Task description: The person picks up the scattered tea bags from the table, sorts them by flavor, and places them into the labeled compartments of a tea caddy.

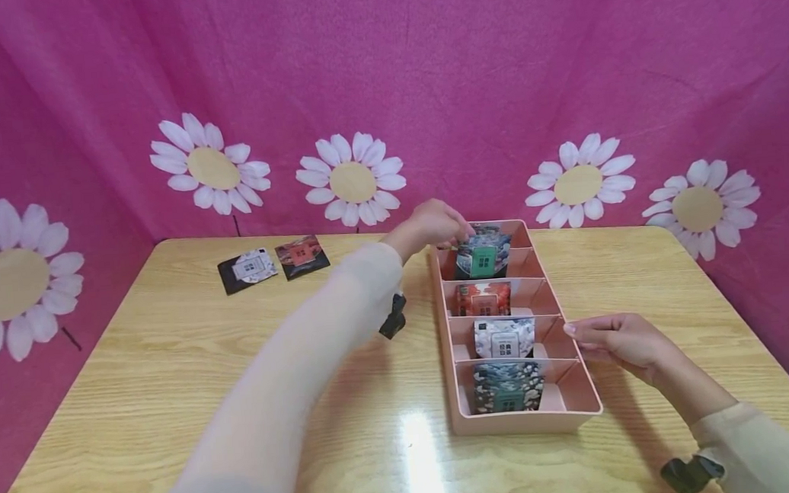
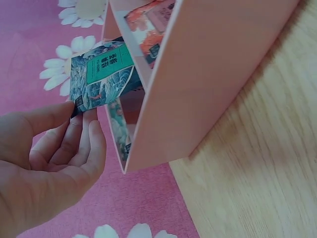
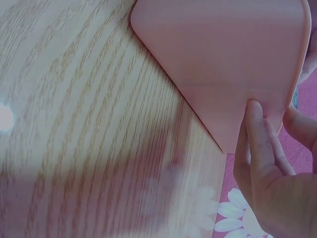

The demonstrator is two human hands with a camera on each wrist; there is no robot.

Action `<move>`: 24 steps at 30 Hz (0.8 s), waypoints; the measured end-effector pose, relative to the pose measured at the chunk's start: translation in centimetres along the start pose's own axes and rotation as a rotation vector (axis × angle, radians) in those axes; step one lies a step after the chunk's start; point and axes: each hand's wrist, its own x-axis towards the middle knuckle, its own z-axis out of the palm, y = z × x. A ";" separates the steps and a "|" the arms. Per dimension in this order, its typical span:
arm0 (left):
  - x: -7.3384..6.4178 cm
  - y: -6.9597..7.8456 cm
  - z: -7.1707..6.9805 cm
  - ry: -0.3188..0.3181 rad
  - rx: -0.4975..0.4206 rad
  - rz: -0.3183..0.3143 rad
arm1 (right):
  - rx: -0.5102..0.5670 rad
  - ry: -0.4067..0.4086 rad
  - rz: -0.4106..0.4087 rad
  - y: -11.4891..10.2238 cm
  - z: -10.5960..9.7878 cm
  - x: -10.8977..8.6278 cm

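Note:
My left hand [image 1: 435,222] reaches to the far end of a long pink divided box [image 1: 453,380]. Between thumb and fingers it pinches the edge of a tea sachet [image 2: 101,74] with a green label and wave print. The sachet leans over one of the far compartments, its lower end overlapped by the box wall in the left wrist view. At the box's right side is my right hand [image 1: 624,341], thumb at the rim and fingers against the outer wall. Nearer compartments hold an orange-red sachet [image 1: 484,300], a white sachet [image 1: 504,338] and wave-patterned sachets [image 1: 507,387].
Two more sachets lie flat at the table's back left: a black-and-white sachet [image 1: 248,270] and a red-and-black sachet [image 1: 302,256]. A pink curtain [image 1: 458,81] with printed daisies stands behind the wooden table [image 1: 170,384].

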 end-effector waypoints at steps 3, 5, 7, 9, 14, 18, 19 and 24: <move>0.2 -0.3 0.3 -0.005 0.042 0.014 | 0.009 0.003 0.003 0.0 0.0 0.0; 0.3 -0.4 0.6 -0.007 0.066 0.022 | 0.010 0.001 -0.002 0.0 0.0 0.0; 0.4 -0.6 0.9 -0.016 0.094 0.016 | 0.005 0.005 0.000 0.0 0.1 0.0; 0.3 -0.6 1.2 -0.027 0.116 -0.001 | -0.001 0.006 0.000 0.0 0.1 0.0; 0.0 -0.8 2.0 -0.031 0.182 -0.010 | 0.000 0.008 0.003 0.1 0.2 0.0; -0.2 -0.9 2.6 -0.008 0.216 0.030 | -0.008 0.012 0.004 0.1 0.2 0.0; -0.3 -0.9 2.7 0.000 0.224 0.038 | -0.012 0.013 0.004 0.1 0.1 0.0; -0.1 -1.0 2.8 0.081 0.286 0.116 | -0.008 0.011 0.002 0.1 0.1 0.0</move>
